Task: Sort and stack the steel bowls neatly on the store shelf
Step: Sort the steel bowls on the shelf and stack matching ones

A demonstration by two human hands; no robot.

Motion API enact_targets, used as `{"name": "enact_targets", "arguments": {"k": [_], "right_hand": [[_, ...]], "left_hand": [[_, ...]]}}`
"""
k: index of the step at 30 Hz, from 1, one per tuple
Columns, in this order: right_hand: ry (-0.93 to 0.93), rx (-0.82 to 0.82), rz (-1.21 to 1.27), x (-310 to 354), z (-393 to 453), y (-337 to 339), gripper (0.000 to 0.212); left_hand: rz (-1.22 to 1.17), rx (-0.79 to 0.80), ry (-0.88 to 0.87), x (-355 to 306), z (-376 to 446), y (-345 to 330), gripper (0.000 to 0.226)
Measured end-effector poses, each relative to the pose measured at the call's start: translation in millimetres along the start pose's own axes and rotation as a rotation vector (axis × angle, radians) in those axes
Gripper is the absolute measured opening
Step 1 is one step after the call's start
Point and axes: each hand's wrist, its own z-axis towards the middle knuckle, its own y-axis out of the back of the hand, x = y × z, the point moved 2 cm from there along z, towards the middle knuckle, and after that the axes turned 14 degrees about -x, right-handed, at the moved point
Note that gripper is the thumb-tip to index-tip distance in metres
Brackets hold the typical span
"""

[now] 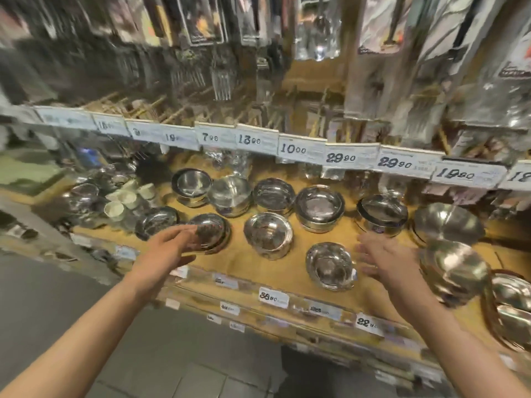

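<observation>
Head view: we are reaching both hands over the shelf's (250,271) front edge. Our left hand (166,248), fingers spread, is touching an upturned steel bowl (211,232); our right hand (382,261), blurred, fingers straight, is hovering beside another bowl (330,265). Bare shelf is lying between the scattered bowls.
</observation>
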Motion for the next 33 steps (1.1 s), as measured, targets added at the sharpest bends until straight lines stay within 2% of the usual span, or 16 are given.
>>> {"name": "enact_targets", "arguments": {"k": [4,9,16,19,22,26,30,33], "right_hand": [[-0.019,0.061,-0.035,13,-25,-70,0.014],[0.004,0.06,-0.127,25,-31,-110,0.017],[-0.016,0.134,-0.123,28,1,-166,0.019],[-0.034,0.158,-0.104,25,25,-194,0.013],[-0.055,0.194,-0.074,24,43,-222,0.02],[0.011,0.265,-0.191,19,62,-253,0.022],[-0.125,0.236,-0.204,19,74,-270,0.026],[-0.103,0.192,-0.19,21,72,-277,0.023]], "left_hand": [[-0.013,-0.025,0.044,8,32,36,0.016],[-0.004,-0.03,0.086,18,66,53,0.015],[-0.02,-0.046,0.126,22,114,46,0.015],[-0.014,-0.074,0.123,12,145,45,0.014],[0.054,-0.1,0.108,6,175,44,0.016],[0.116,-0.1,0.107,9,209,39,0.015],[0.204,-0.029,0.081,12,232,24,0.02],[0.234,0.005,0.036,9,257,16,0.023]]}}
